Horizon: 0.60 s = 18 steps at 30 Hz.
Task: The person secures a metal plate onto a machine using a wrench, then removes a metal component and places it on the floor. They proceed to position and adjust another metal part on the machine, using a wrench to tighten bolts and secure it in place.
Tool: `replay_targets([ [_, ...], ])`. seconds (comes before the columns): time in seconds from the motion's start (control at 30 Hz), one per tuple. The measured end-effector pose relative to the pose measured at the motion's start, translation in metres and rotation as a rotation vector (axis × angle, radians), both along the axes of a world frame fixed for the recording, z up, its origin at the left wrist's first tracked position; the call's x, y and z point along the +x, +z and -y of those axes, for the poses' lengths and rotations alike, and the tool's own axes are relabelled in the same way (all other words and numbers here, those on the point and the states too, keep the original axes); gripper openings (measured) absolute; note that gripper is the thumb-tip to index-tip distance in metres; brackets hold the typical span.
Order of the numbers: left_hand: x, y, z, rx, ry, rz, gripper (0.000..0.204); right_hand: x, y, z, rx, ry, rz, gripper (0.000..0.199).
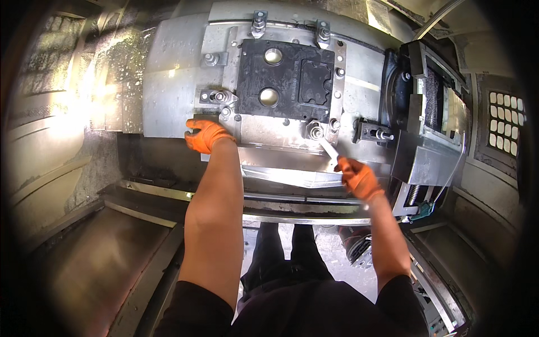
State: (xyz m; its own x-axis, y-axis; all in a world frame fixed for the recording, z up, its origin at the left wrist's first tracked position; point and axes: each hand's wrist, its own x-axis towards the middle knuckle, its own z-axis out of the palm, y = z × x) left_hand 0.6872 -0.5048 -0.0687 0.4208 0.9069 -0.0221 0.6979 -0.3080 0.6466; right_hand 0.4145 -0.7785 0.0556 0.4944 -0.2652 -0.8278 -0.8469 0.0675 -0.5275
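One black rectangular plate (286,78) with two round through-holes lies on the metal fixture (266,130), two clamps (259,27) beyond its far edge. One wrench (330,150) meets the clamp nut (315,132) near the plate's near right corner. Of two orange-gloved hands, the right hand (359,178) is wrapped around the wrench handle, forearm angled inward; the left hand (208,136), arm reaching forward, curls its fingers at the fixture's near left corner, whether gripping I cannot tell.

A gridded panel (504,126) sits far right, a pale tube (439,17) curves upper right, a coil spring (414,195) shows lower right.
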Motion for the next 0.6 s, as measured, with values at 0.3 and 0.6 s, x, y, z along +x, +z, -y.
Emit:
replay_targets([
  [0.3,0.0,-0.014,-0.003,0.073,-0.003,0.062,0.058,0.005,-0.024,-0.148,0.138,-0.663,0.209,0.064],
  [0.6,0.0,-0.015,-0.012,0.025,0.017,0.097,0.059,0.082,0.019,0.006,-0.156,-0.119,0.195,0.056],
])
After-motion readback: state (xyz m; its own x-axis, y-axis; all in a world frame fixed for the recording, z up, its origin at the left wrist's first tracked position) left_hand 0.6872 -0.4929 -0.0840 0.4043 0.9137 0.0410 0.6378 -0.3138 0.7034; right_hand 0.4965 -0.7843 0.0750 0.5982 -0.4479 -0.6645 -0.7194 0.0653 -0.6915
